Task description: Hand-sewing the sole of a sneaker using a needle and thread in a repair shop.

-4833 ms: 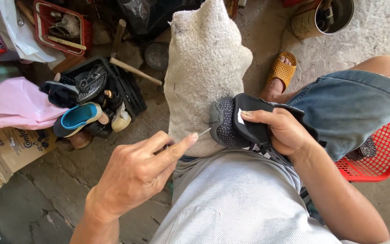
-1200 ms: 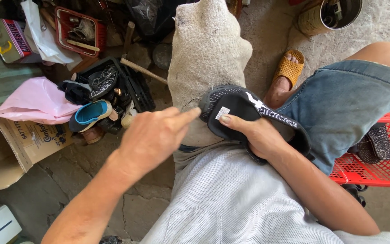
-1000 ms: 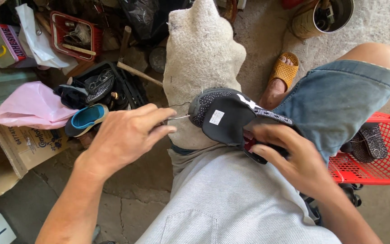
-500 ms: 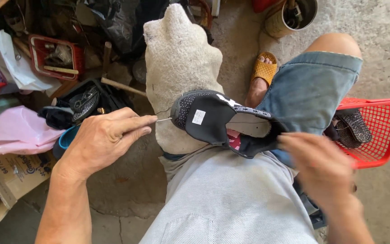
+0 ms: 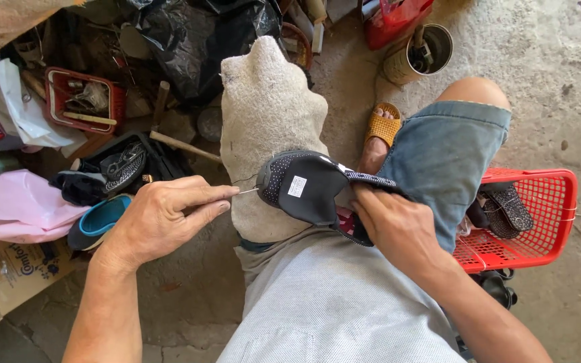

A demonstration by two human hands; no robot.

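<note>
A black dotted shoe [image 5: 304, 188] with a white label inside lies sole down on a rough whitish cloth [image 5: 263, 128] draped over my left knee. My left hand [image 5: 163, 218] pinches a thin needle [image 5: 247, 191] whose tip sits at the shoe's toe edge, with a fine thread near it. My right hand [image 5: 398, 228] grips the shoe's heel end and strap against my thigh. My right leg in denim shorts [image 5: 438, 154] rests beside it.
A red plastic basket [image 5: 532, 222] with a dark sandal stands at the right. Left lie black shoes [image 5: 112, 168], a blue shoe [image 5: 99, 218], a pink bag [image 5: 15, 212], a cardboard box [image 5: 8, 269] and a red tray [image 5: 82, 101]. A tin can [image 5: 415, 54] stands behind.
My right hand let go of the shoe's middle and came back to grip its heel end. My left hand drew left, pulling the needle out at the toe.
</note>
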